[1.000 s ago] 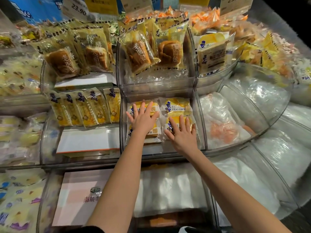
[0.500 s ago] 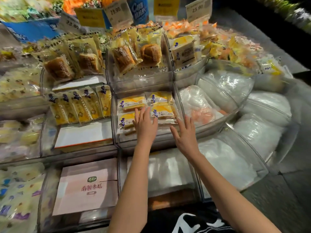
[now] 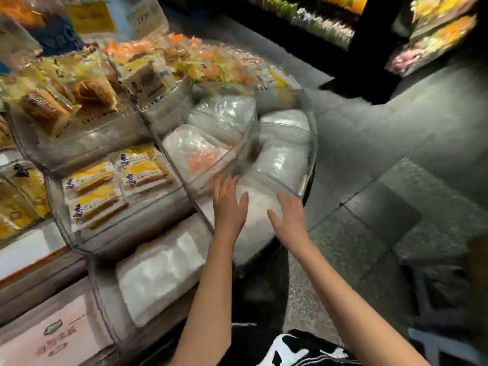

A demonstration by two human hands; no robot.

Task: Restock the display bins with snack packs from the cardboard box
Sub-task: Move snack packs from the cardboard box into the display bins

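View blurred by motion; fine detail is unreliable. The left hand (image 3: 228, 204) is extended palm down, fingers straight and slightly spread, holding nothing. The right hand (image 3: 289, 220) beside it is likewise flat and empty, fingers apart. Both lie over the white plastic bag (image 3: 254, 210) that fills the nearest compartment of the curved end bin (image 3: 313, 143) — whether the palms touch the plastic cannot be told. The snack packs (image 3: 92, 192), yellow with dark-blue print, lie flat in two short rows in the clear display bin (image 3: 137, 220) to the left of the left hand, apart from both hands. On the tier above that bin stand the bread packs (image 3: 45, 109), tilted back. The other compartments of the end bin hold further white bags, one with orange showing through the plastic. Price tags (image 3: 148, 19) stand behind the top tier — unreadable. Grey tiled floor (image 3: 369, 233) lies to the right of the display.
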